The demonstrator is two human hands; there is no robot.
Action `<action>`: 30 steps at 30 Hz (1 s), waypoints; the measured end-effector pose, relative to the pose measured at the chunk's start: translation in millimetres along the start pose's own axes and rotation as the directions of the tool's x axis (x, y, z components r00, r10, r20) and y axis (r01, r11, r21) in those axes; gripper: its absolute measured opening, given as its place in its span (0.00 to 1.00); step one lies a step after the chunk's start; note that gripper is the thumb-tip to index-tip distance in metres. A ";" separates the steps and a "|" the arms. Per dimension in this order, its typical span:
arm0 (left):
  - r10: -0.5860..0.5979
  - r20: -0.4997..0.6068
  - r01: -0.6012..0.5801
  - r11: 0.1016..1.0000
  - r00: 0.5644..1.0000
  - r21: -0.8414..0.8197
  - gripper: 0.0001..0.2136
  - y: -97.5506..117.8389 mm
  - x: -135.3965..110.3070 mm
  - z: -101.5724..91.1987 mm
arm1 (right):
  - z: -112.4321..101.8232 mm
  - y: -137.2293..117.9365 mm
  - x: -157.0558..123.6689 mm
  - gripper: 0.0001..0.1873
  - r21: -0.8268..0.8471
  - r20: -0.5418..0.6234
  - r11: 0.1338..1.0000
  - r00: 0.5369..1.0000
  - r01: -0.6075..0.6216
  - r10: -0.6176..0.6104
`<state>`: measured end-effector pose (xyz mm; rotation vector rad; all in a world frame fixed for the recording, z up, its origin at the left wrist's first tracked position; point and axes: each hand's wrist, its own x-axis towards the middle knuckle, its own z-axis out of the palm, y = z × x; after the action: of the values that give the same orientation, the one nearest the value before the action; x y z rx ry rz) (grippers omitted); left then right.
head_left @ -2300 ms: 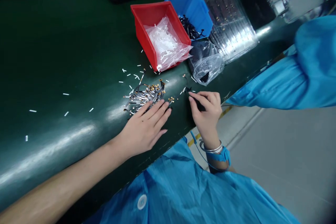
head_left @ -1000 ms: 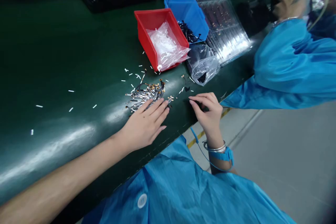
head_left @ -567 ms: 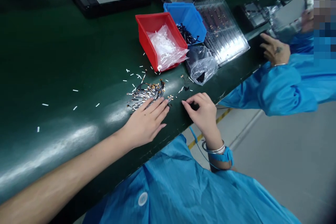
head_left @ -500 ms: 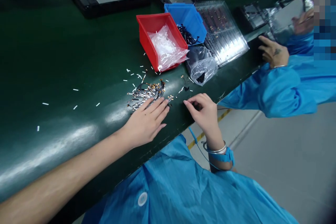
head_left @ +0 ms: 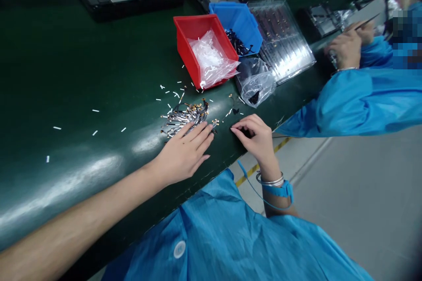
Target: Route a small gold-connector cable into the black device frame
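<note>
Right hand (head_left: 257,138) drawn back from small black piece (head_left: 235,111), fingertips together, I can't tell if gripping, left hand (head_left: 183,153) flat, relaxed against gold-tipped silver-grey cables (head_left: 184,117)

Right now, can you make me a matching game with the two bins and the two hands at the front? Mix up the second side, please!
Things:
1. red bin
2. blue bin
3. left hand
4. right hand

Clues:
A. has a blue band around its wrist
B. holds small black parts
C. is at the near edge of the pile of thin parts
D. has a clear bag with white bits in it

Right pairs: 1-D, 2-B, 3-C, 4-A
</note>
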<state>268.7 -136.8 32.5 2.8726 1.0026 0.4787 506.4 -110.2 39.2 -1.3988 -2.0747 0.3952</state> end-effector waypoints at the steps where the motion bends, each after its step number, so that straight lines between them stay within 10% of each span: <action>1: -0.001 0.001 0.001 1.000 1.000 -0.001 0.21 0.0 -0.1 0.0 | 1.9 -3.7 -1.1 0.05 -0.016 -0.019 1.000 1.000 -0.002 0.002; 9: -0.013 0.001 0.013 1.000 1.000 -0.004 0.21 0.5 0.1 1.0 | 28.5 -35.2 9.1 0.06 -0.070 -0.188 0.997 0.982 -0.035 0.021; 30: -0.015 0.053 0.014 1.000 0.998 0.019 0.22 2.1 1.7 0.6 | 37.1 -41.2 -1.2 0.07 -0.390 -0.177 0.898 0.940 0.204 -0.291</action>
<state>271.4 -137.4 32.8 2.8760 1.0243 0.3919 453.3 -124.8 32.6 -1.2800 -2.1651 -0.2684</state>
